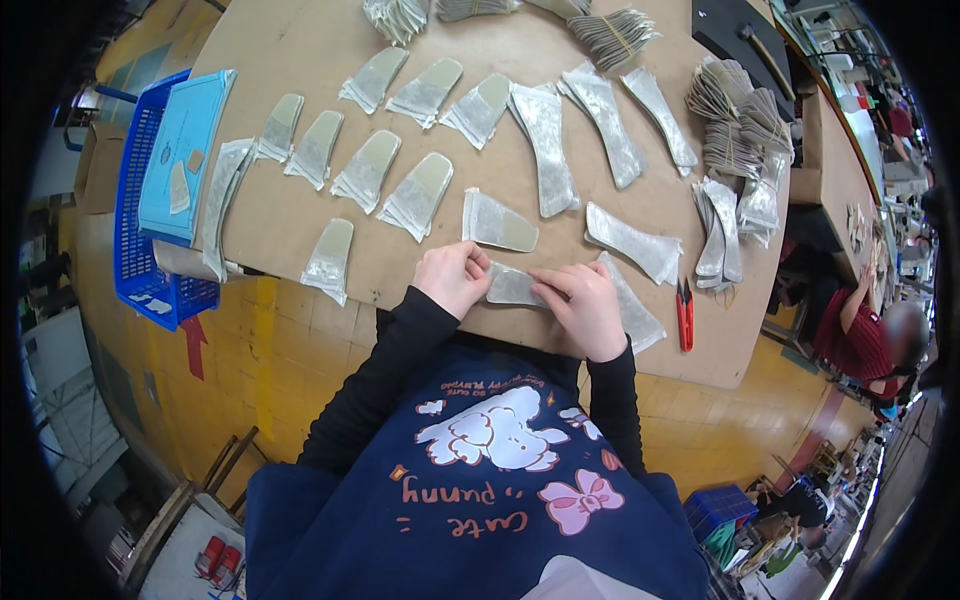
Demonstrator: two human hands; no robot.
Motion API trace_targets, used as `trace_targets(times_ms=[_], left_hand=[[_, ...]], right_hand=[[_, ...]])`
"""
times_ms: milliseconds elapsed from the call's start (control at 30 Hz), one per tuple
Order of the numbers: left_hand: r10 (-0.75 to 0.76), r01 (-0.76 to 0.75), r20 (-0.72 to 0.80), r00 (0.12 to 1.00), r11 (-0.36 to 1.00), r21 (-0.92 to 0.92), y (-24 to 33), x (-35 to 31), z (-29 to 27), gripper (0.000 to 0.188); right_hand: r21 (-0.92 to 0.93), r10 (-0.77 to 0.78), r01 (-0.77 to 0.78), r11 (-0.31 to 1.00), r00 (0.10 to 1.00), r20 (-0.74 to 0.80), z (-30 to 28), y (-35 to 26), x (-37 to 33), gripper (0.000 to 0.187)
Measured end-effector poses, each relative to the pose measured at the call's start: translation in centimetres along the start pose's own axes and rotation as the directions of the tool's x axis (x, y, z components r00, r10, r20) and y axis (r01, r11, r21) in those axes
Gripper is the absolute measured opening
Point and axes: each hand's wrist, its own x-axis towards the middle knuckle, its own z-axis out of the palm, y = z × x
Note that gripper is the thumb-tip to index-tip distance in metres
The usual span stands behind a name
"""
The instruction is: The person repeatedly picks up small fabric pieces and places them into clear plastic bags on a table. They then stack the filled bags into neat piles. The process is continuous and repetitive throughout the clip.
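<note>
Near the table's front edge lies a grey, curved flat piece (513, 287) with a silvery, film-like surface. My left hand (453, 278) pinches its left end, fingers closed. At its right end, the closed fingers and thumb of my right hand (584, 303) grip it; the fingertips hide part of that end. A similar tapered piece (500, 220) lies just beyond my hands. To the right of my right hand are a flared grey piece (632, 305) and another waisted one (632, 243). Red-handled thread snips (685, 315) lie farther right.
Several small stacks of tapered pieces (365, 170) spread over the brown table (440, 285). Banded bundles (735, 125) are heaped at the right, others (612, 35) at the far edge. A blue crate (145, 215) with a light-blue folder (190, 140) stands left. A hammer (768, 62) lies at the far right.
</note>
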Motion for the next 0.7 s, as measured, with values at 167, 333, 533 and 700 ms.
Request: trace_targets(times_ms=[167,333,533,700], left_hand=[[0.024,-0.030,-0.098,0.995,0.997,-0.065,-0.2,-0.1,0.5,0.021],[0.094,-0.094,-0.088,0.992,0.996,0.005,0.5,-1.0,0.7,0.027],[0.138,-0.131,-0.076,0.987,0.987,0.096,1.7,-1.5,0.3,0.028],[0.209,-0.223,-0.145,0.967,0.971,-0.089,1.1,-0.5,-1.9,0.024]], right_hand=[[0.071,0.031,-0.027,0.997,0.998,-0.049,0.3,-0.5,0.5,0.013],[-0.017,0.000,-0.002,1.000,0.994,-0.109,0.9,-1.0,0.1,0.009],[0.016,0.045,-0.042,0.999,0.964,-0.264,-0.5,-0.1,-0.9,0.011],[0.173,0.412,-0.374,0.911,0.832,-0.372,-3.0,3.4,-4.2,0.023]])
